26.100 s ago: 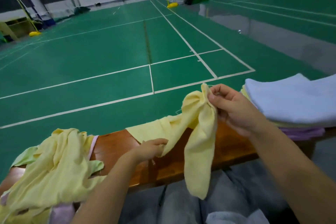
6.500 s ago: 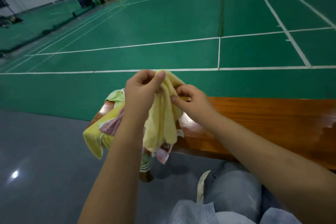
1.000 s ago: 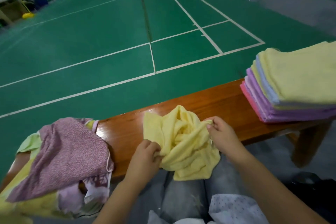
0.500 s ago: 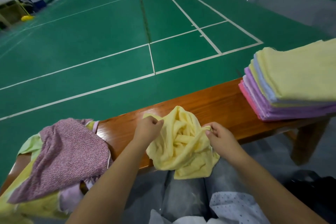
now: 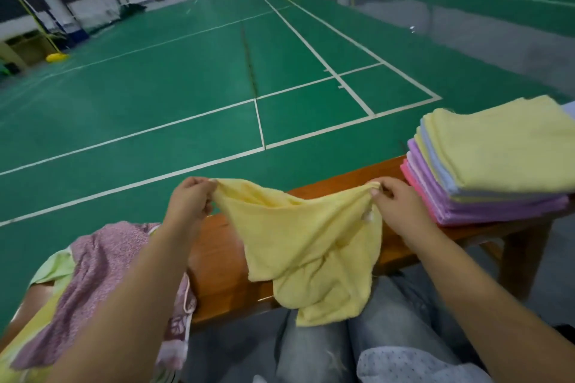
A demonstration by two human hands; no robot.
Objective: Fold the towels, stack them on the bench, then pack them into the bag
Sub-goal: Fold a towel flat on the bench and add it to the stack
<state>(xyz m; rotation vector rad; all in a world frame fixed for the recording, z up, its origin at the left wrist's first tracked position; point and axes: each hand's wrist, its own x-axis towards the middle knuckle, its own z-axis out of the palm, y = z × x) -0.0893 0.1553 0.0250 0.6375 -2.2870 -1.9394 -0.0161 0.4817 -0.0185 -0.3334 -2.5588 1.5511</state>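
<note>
A yellow towel (image 5: 311, 246) hangs stretched between my hands above the wooden bench (image 5: 217, 264). My left hand (image 5: 189, 199) pinches its left top corner and my right hand (image 5: 398, 205) pinches the right top corner. The towel's lower part drapes crumpled over the bench's front edge onto my knees. On the bench at the right sits a stack of folded towels (image 5: 497, 158), yellow on top, with blue, purple and pink layers below. A loose heap of unfolded towels (image 5: 102, 277), pink patterned on top, lies on the bench at the left. No bag is clearly in view.
Beyond the bench lies the green court floor (image 5: 186, 87) with white lines. My knees in grey jeans (image 5: 311, 348) are below the bench's front edge. A bench leg (image 5: 516, 258) stands under the folded stack.
My hands have lifted the crumpled yellow towel off the bench and pulled apart, so its top edge is stretched between them.
</note>
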